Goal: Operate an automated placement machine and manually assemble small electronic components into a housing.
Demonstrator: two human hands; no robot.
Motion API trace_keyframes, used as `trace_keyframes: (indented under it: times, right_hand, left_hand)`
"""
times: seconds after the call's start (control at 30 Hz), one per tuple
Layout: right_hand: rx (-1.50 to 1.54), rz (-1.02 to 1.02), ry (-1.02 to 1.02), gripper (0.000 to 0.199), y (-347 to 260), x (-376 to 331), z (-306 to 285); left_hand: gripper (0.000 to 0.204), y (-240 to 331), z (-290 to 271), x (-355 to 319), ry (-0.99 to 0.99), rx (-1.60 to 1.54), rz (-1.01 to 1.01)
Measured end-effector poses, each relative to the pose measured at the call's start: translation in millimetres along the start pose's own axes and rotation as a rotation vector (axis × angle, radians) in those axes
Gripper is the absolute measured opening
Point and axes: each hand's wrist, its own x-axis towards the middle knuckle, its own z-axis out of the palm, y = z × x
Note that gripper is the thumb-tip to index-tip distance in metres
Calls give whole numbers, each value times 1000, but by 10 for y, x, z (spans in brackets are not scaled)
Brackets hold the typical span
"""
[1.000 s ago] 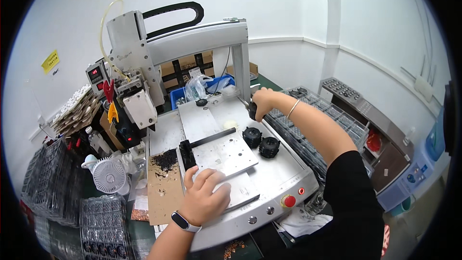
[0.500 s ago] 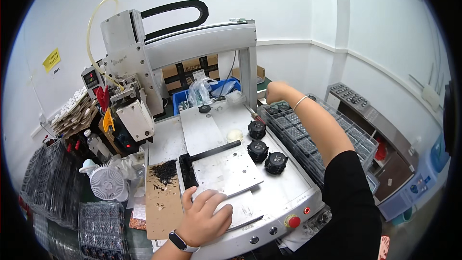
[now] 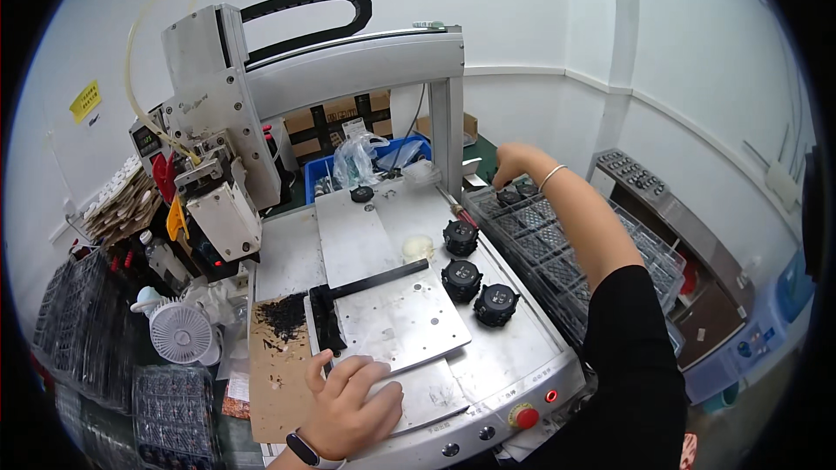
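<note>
My left hand (image 3: 355, 405) rests at the front of the machine's silver plate (image 3: 401, 318), fingers spread, holding nothing. An L-shaped black bar (image 3: 380, 276) borders this plate, and the thumb is beside its near end. My right hand (image 3: 521, 161) reaches to the far end of a clear compartment tray (image 3: 570, 248), its fingers bent downward and closed. Just below the fingertips lies a black round part (image 3: 508, 198); whether they grip it is hidden. Three black ribbed round parts, the nearest a knob-like one (image 3: 496, 305), stand in a row right of the plate.
A gantry (image 3: 357, 61) with a dispensing head (image 3: 222, 196) spans the machine at left. Black scraps (image 3: 283, 318) lie on cardboard. A small white fan (image 3: 185, 332) and stacked clear trays (image 3: 87, 331) stand left; a blue bin (image 3: 318, 176) sits behind. The front panel carries a red button (image 3: 523, 416).
My right hand has moved slightly right over the tray's far end, with its fingers now pointing down. My left hand stays by the plate. The view has shifted a little.
</note>
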Motion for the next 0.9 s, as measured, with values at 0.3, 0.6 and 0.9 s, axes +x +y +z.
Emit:
trace_keyframes:
  times: [0.3, 0.6, 0.9]
  right_hand:
    - [-66, 2, -28, 57, 226, 52, 455]
    - [-214, -42, 165, 44, 635, 67, -59]
    - [37, -15, -10, 59, 802, 243, 469]
  left_hand:
    - [13, -37, 32, 2, -11, -11, -47]
    - [11, -52, 33, 6, -5, 20, -111]
    - [14, -79, 72, -7, -40, 17, -74]
